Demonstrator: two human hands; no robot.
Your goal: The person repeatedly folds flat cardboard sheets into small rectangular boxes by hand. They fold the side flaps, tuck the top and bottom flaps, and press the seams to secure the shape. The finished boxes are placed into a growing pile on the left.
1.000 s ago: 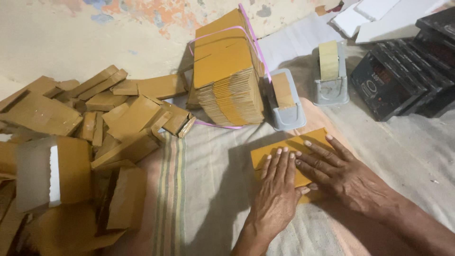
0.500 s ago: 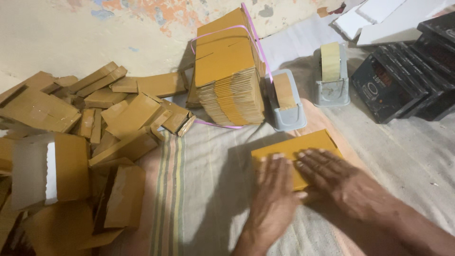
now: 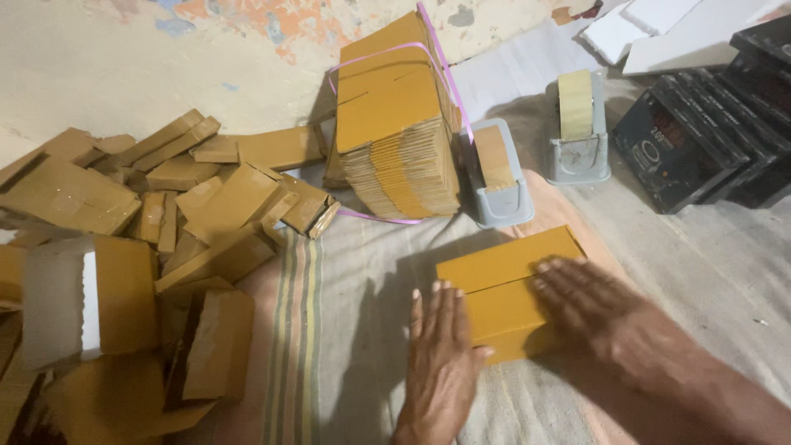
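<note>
Head view: both hands, left (image 3: pixel 441 371) and right (image 3: pixel 614 317), pressed flat and open on folded cardboard box (image 3: pixel 507 288) near cloth's edge; likely springing open if released, sliding on cloth (image 3: pixel 371 272).

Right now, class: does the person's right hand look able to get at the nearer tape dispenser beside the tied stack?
Probably yes. The right hand lies flat on the folded brown box, and only bare cloth separates that box from the tape dispenser.

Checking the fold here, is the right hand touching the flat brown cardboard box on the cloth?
Touching. The head view shows the right hand lying flat on the brown cardboard box.
</note>
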